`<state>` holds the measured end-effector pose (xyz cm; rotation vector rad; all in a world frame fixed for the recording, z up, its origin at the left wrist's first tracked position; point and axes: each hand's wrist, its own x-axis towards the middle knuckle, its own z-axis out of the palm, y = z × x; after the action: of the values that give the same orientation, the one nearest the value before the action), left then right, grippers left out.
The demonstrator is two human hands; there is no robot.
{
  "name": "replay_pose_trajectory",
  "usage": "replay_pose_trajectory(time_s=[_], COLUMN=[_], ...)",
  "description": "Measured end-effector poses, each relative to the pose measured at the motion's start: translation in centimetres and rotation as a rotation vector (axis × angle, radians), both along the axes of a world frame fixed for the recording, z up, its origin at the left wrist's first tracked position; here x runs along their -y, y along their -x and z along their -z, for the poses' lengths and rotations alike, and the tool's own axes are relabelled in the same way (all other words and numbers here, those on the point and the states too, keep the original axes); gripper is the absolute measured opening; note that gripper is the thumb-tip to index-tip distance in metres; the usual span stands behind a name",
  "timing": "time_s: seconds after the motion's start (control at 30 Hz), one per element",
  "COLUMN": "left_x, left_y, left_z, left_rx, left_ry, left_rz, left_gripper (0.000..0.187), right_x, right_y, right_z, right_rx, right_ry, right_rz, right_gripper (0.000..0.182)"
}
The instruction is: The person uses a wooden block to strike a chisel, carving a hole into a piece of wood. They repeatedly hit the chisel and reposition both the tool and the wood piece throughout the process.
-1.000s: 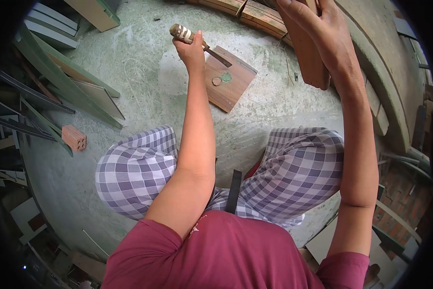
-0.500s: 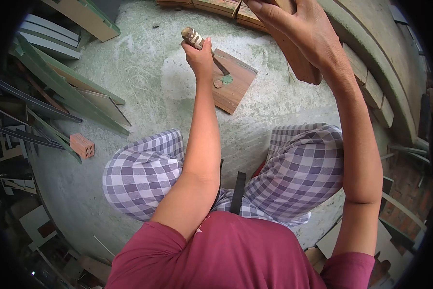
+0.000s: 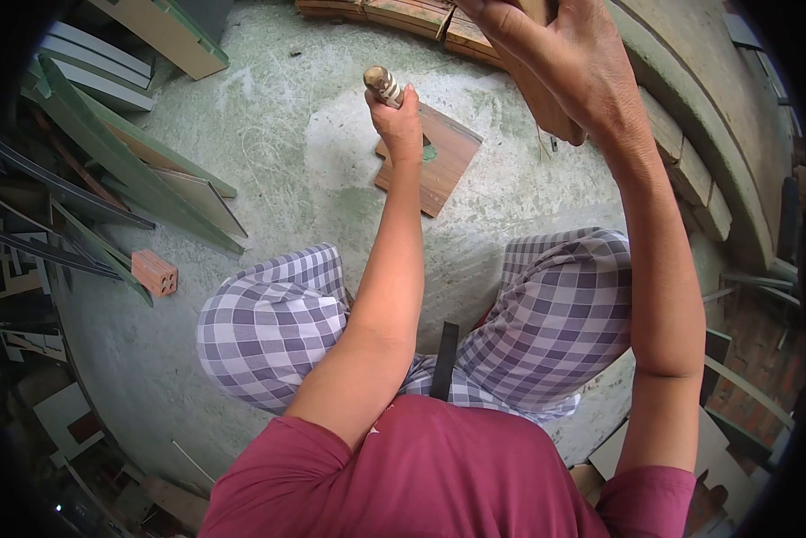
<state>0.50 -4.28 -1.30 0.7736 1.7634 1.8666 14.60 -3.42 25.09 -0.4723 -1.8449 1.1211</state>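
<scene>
My left hand [image 3: 396,125] is wrapped round the handle of a chisel [image 3: 383,84], whose pale bands show above the fist. Its blade is mostly hidden behind my hand and wrist, over a brown wooden board [image 3: 449,166] lying flat on the floor. A green patch [image 3: 430,153] marks the board just right of my wrist. Raised at the upper right, my right hand [image 3: 575,67] grips a thick wooden block [image 3: 546,106]. The fingertips and the upper end of that block run out of view.
Long timber pieces [image 3: 407,16] lie along the back, and more beams [image 3: 690,179] line the right. Green-edged panels [image 3: 143,152] lean at the left, near a hollow red brick [image 3: 154,273]. My checked trouser knees flank the floor before me.
My left hand has shifted right and slightly nearer, and the chisel handle with it. The wrist now covers the round mark on the board. The block in my right hand has moved slightly up and left.
</scene>
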Motion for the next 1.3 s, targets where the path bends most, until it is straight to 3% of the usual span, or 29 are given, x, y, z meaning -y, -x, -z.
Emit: replay_pose_trajectory(time_s=[0.07, 0.1, 0.17, 0.2, 0.23, 0.33, 0.43, 0.5, 0.53, 0.6, 0.63, 0.7, 0.77, 0.83, 0.87, 0.9, 0.93, 0.97, 1.07, 1.13, 1.17, 1.23, 1.3], left_x=[0.1, 0.0, -0.1, 0.4, 0.0, -0.3, -0.2, -0.2, -0.2, -0.2, -0.2, -0.5, -0.8, -1.7, -2.5, -3.3, -2.9, -2.2, -1.9, -1.4, -1.5, -1.9, -2.1], left_y=[-0.6, -0.6, -0.6, -0.6, -0.5, -1.0, -0.9, -0.8, -0.9, -0.9, -0.8, -0.3, -0.7, -0.7, -0.2, 1.0, 1.1, 0.7, 0.4, 0.2, 0.2, 0.0, 0.4], left_z=[-0.3, -0.2, 0.2, -0.7, 0.1, 0.3, -0.6, -0.5, -0.6, -0.8, -0.8, 0.3, 1.5, 2.3, 3.8, 4.6, 5.8, 3.0, 1.7, 1.3, 1.0, 0.7, 1.6], left_rx=[0.014, 0.015, 0.072, 0.092, -0.050, -0.091, 0.040, -0.001, -0.019, -0.036, -0.041, -0.186, 0.237, 0.179, 0.113, 0.252, 0.102, -0.051, 0.050, -0.034, -0.117, 0.025, 0.452], left_ry=[0.011, 0.013, -0.079, -0.096, -0.166, -0.250, -0.087, -0.074, -0.053, -0.035, -0.069, -0.203, -0.380, -0.366, -0.343, -0.422, -0.263, -0.113, -0.147, -0.141, -0.136, -0.235, -0.435], left_rz=[0.013, 0.020, 0.035, 0.096, 0.034, 0.058, 0.067, 0.054, 0.049, 0.048, 0.063, 0.050, 0.165, 0.154, 0.139, 0.158, 0.104, 0.055, 0.084, 0.095, 0.097, 0.154, 0.255], left_gripper=[0.037, 0.037, 0.036, 0.037, 0.039, 0.045, 0.044, 0.039, 0.038, 0.037, 0.038, 0.041, 0.043, 0.044, 0.045, 0.048, 0.050, 0.052, 0.050, 0.048, 0.046, 0.043, 0.058], right_x=[-0.1, -0.1, -0.2, 0.0, 0.3, 0.6, 0.8, -0.8, -0.6, -0.5, -1.4, 0.0, 0.6, 0.5, 0.6, 0.8, 0.6, 0.8, 0.4, -0.1, 0.0, 0.1, 0.3], right_y=[1.3, 1.3, 1.2, 2.2, 2.3, 2.3, 2.6, 1.3, 1.6, 2.6, 2.6, 3.5, 4.0, 4.1, 4.2, 4.3, 4.4, 4.4, 4.4, 3.7, 4.2, 5.0, 4.8], right_z=[0.6, 0.9, 2.3, 3.9, 4.8, 4.7, 1.7, -5.3, -3.3, 3.2, 4.5, 6.0, 6.2, 5.3, 4.8, 4.3, 3.6, 2.0, 1.4, 6.0, 7.5, 8.1, 7.3], right_rx=[0.440, 0.441, 0.780, 0.850, 1.314, 1.269, 0.821, 0.761, 0.750, 0.818, 0.901, 1.145, 1.225, 1.214, 1.073, 0.926, 0.755, 0.778, 0.836, 1.055, 1.345, 1.292, 1.240], right_ry=[-0.178, -0.175, -0.053, -0.092, -0.074, -0.024, -0.087, 0.315, 0.322, -0.838, -0.958, -0.113, -0.105, -0.119, -0.177, -0.219, -0.191, -0.169, -0.053, -0.095, -0.167, -0.015, -0.013], right_rz=[0.354, 0.359, 0.137, 0.152, 0.135, 0.155, 0.209, -0.160, -0.158, 0.254, 0.241, 0.167, 0.122, 0.116, 0.188, 0.253, 0.237, 0.232, 0.312, 0.218, 0.247, 0.216, 0.209], right_gripper=[0.088, 0.088, 0.069, 0.071, 0.072, 0.075, 0.063, 0.085, 0.085, 0.060, 0.060, 0.072, 0.070, 0.068, 0.068, 0.068, 0.068, 0.068, 0.082, 0.066, 0.067, 0.067, 0.069])
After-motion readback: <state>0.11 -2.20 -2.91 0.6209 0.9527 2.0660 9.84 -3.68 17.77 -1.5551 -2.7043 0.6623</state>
